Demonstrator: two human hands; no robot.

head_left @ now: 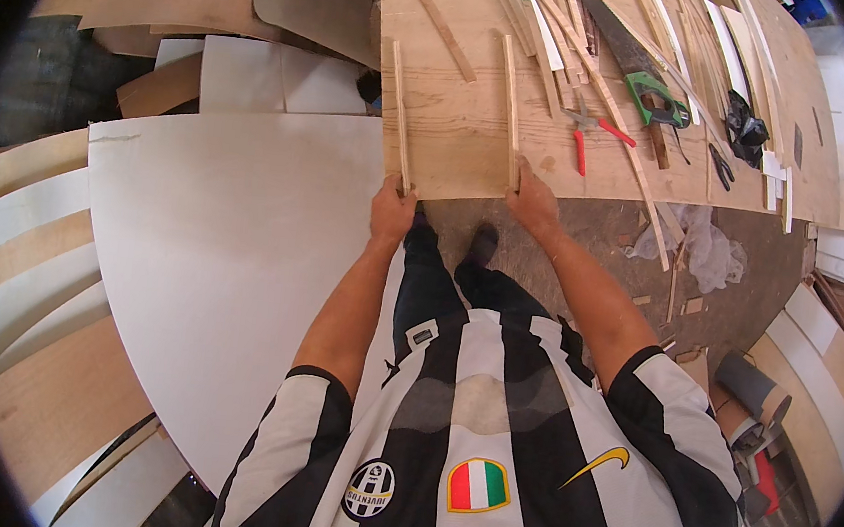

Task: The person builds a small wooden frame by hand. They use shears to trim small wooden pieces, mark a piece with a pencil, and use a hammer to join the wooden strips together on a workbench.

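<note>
Holding the left wooden strip (pixel 400 111) with my left hand (pixel 392 211) and the right wooden strip (pixel 510 101) with my right hand (pixel 533 205), I see both long axes point away across the counter (pixel 455 136); my grip hides their near ends.

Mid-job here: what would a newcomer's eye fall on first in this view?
Probably the green-handled saw, lying among wooden strips on the table, right of centre, with a red-handled tool nearer the person. Next, at the table's near edge, the left hand holding one slat and the right hand holding another slat. The big white sheet at the left also stands out.
</note>
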